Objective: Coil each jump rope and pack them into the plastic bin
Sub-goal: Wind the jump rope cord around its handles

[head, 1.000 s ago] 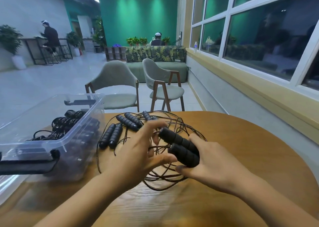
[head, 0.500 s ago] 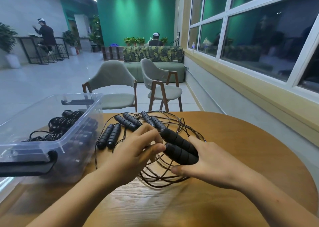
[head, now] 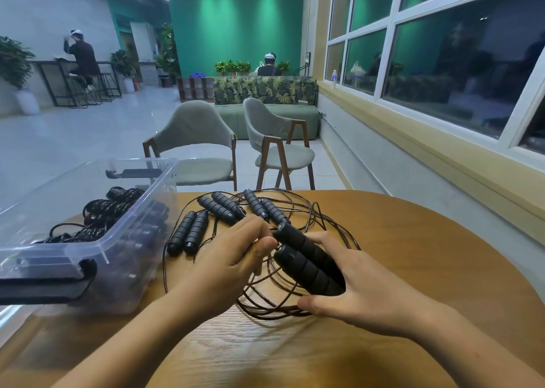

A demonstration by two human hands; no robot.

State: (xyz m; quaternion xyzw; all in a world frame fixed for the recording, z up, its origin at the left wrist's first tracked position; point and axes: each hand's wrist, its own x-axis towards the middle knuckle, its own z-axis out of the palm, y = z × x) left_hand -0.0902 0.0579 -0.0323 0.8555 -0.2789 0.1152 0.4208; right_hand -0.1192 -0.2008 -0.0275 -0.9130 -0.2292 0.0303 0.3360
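Wooden table (head: pixel 413 255), right fingers (head: pixel 323 238) wrapped round two handles (head: pixel 306 262), left fingers (head: pixel 250 229) pinching cord (head: pixel 272 317).

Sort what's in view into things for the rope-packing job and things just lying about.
For the job: plastic bin, rope handles in the right hand, other ropes on the table, left hand pinching the cord.
Lying about: two chairs, sofa, water bottle.

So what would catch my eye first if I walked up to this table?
The two hands at the middle: the right hand grips a pair of black foam handles, and the left hand pinches the thin cord at their tips. Beneath them a tangle of cords sprawls over the round wooden table, with three more handle pairs behind it. At the left stands a clear plastic bin with coiled ropes inside.
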